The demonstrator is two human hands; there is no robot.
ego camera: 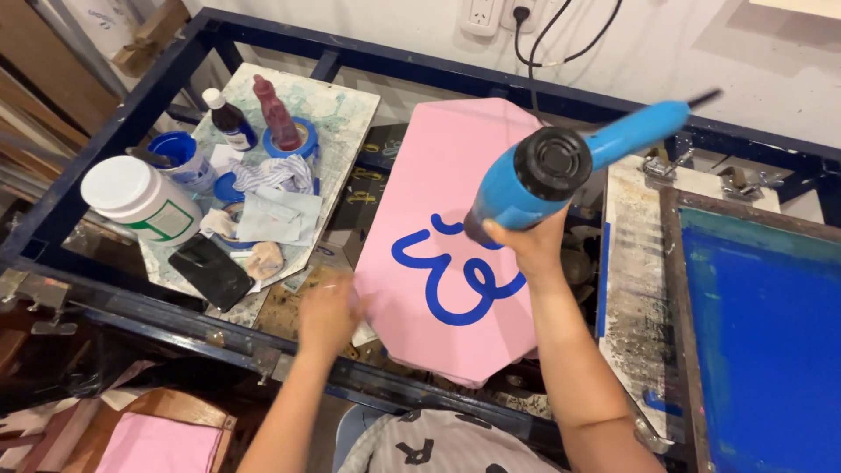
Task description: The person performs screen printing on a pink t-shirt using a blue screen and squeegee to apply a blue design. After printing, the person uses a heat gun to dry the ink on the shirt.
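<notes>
Pink cloth [455, 219] lay stretched flat over a board in the middle of the dark metal frame [114, 114], with a blue looping mark [460, 276] printed near its nearer end. To its right sat a wood-framed screen [762, 342] with blue mesh, close beside the cloth's right edge. To its left, a stained board served as a surface [346, 109] crowded with small things: a white jar [140, 200] with a white lid, a blue tub [180, 153], crumpled rags [276, 197], a black flat scraper [210, 271], a dark bottle [229, 118], a reddish bottle [276, 114] standing in a roll of blue tape [302, 140]. None of these lay over the cloth.

The blue heat gun [561, 171] hung above the cloth's right part, its nozzle tipped down toward the blue mark, its cord running off toward the wall. The right hand [526, 245] was closed around its grip. The left hand [328, 311] rested at the cloth's near left edge, blurred, fingers seemingly spread flat and gripping nothing.
</notes>
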